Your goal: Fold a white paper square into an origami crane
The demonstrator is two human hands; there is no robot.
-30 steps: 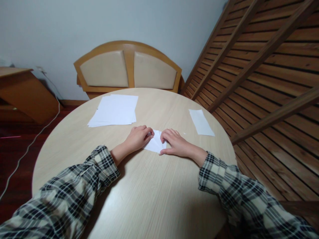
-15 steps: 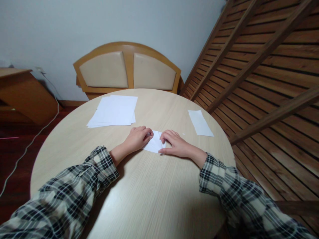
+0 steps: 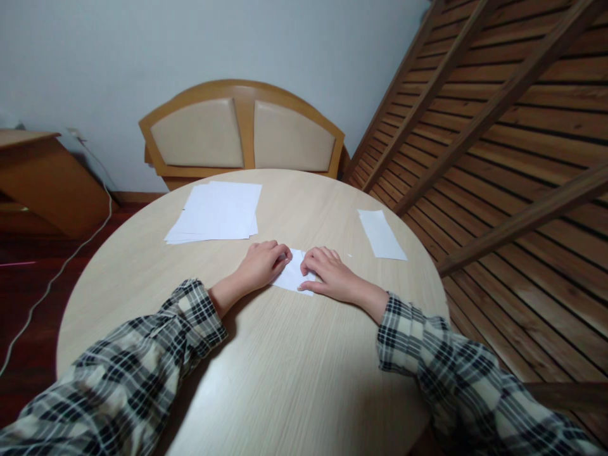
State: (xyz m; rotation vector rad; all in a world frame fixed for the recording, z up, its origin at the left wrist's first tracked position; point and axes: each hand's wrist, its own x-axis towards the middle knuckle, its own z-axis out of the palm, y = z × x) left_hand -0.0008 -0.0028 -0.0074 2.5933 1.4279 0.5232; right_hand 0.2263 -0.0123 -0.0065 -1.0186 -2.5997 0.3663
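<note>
Viewing remotely, I see paper [image 3: 291, 278] partly beneath my left hand [image 3: 260, 263], its curled fingers' grip unclear, and my right hand [image 3: 331, 276], fingers parted.

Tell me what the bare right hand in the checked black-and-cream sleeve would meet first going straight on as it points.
Likely the bare left hand, across the small flat white piece of paper under the right hand's fingertips, though the hands' exact heights are unclear.

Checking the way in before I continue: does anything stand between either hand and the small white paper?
Nothing visible does: the left hand and right hand both rest at the small white paper. The paper stack lies farther back, leftward.
</note>
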